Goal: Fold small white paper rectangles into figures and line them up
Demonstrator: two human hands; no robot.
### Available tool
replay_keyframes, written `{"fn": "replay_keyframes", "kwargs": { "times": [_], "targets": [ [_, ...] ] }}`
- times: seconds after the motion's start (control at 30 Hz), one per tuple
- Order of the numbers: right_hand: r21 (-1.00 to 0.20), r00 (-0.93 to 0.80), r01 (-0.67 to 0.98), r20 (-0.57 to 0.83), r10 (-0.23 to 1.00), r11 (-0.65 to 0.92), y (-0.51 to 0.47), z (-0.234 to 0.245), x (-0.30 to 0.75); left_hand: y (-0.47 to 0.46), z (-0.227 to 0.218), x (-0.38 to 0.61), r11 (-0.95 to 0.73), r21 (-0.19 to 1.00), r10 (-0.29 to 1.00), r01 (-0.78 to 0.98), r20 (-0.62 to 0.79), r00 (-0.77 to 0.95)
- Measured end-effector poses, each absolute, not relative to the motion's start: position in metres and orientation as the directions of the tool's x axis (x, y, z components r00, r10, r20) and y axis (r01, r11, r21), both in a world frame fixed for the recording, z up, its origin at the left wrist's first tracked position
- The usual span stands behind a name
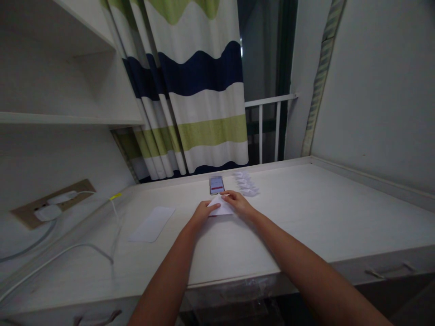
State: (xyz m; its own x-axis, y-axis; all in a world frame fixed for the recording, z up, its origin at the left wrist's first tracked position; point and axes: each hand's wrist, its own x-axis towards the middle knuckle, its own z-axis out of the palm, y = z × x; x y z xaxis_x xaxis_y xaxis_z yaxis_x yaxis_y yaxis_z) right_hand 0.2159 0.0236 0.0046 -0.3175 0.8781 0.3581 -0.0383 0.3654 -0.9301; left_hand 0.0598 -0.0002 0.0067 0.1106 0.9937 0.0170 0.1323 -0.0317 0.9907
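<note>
A folded sheet of white paper (222, 209), its top coming to a point, is held just over the desk in front of me. My left hand (204, 211) grips its left side, thumb on top. At the upper right of the paper, my right hand (238, 202) pinches it near the point. Some fingers of both hands are hidden behind or under the paper. A small strip of red shows below its lower left edge. Right behind the paper lies a phone (216, 184) with its screen lit. Several folded white paper pieces (246, 184) stand in a row to the phone's right.
A flat stack or sheet of white paper (152, 224) lies to the left on the white desk (340, 208). White cables (84, 245) run from plugs (48, 212) at the left wall. A striped curtain (207, 104) hangs behind the desk, and a shelf (68, 118) juts out upper left.
</note>
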Motion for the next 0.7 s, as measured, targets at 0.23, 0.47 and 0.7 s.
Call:
{"fn": "replay_keyframes", "kwargs": {
  "times": [0.23, 0.47, 0.7],
  "targets": [
    [-0.917, -0.451, -0.035, 0.370, 0.813, 0.397, 0.017, 0.012, 0.222, -0.005, 0.016, 0.056, -0.034, 0.998, 0.997, -0.062, 0.030, -0.073],
    [-0.929, -0.459, -0.018, 0.336, 0.822, 0.369, 0.021, 0.010, 0.222, -0.007, 0.018, 0.055, -0.077, 0.995, 0.996, -0.057, 0.074, -0.043],
    [-0.910, -0.380, 0.054, 0.363, 0.851, 0.412, 0.027, 0.004, 0.220, -0.003, 0.013, 0.055, -0.056, 0.998, 0.998, -0.025, 0.057, 0.036]
  ]
}}
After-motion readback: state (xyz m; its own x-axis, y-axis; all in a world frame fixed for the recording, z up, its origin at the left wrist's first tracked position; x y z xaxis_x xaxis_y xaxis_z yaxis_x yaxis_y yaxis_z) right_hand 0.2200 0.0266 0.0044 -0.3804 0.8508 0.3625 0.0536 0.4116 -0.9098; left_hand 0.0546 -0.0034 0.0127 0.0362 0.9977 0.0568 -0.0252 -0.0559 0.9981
